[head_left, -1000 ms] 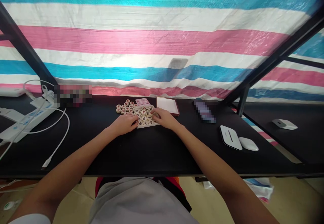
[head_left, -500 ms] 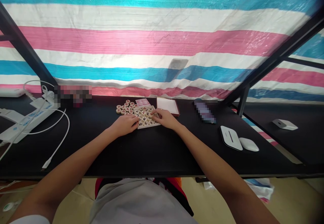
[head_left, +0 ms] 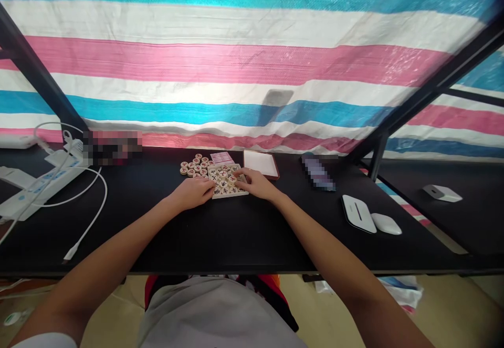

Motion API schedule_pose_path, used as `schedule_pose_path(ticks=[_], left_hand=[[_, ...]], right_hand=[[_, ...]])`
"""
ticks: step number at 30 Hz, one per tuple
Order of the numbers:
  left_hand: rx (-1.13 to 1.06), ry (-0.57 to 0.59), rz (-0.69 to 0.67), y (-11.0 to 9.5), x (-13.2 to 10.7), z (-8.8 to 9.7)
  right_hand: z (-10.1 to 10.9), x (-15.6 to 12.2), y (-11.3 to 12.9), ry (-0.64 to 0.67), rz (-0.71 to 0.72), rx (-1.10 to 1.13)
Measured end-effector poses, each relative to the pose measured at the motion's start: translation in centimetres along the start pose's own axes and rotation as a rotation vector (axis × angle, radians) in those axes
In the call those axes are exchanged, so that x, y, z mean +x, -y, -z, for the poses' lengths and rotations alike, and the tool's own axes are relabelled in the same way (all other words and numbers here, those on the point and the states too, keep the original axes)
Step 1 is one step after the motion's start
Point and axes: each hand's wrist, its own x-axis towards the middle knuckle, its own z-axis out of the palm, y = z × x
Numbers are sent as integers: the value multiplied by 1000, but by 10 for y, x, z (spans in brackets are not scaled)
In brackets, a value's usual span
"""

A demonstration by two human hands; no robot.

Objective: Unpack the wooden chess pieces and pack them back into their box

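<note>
A shallow white box (head_left: 230,195) holds several round Chinese chess pieces (head_left: 223,183) with black or red characters. At the box's left side, my left hand (head_left: 192,192) has its fingers curled against the wall, the thumb toward the near corner. My right hand (head_left: 256,183) reaches over the right side, thumb and fingers bent around a chess piece inside, which they partly hide. More loose pieces (head_left: 197,165) with red characters lie together left of the box. A folded pink-printed paper (head_left: 221,158) rests behind it, and the lid (head_left: 260,164), white inside, lies at the back right.
A blurred phone-like object (head_left: 318,174) lies to the right, then a white flat device (head_left: 358,213) and a white mouse (head_left: 386,224). A power strip (head_left: 43,182) with white cables takes up the left. Striped plastic sheeting (head_left: 236,64) hangs behind the black table (head_left: 236,238).
Among the pieces in the box, one with a red character now shows near my right fingertips. My left hand has barely moved; the view has shifted slightly.
</note>
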Motion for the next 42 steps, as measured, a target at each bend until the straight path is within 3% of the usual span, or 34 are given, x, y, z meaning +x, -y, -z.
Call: schedule_pose_path(ticks=[14,25,37,42], left_hand=[[-15,1,-9,1,0,-2],[29,21,44,-2,0,2],[-4,37,23,3,-1,1],[26,-71,22,0,1,-1]], right_hand=[[-3,2,-5,-5,95,-5],[6,-2,0,119,125,16],[4,-4,11,170,240,-193],[2,-5,13,177,225,-221]])
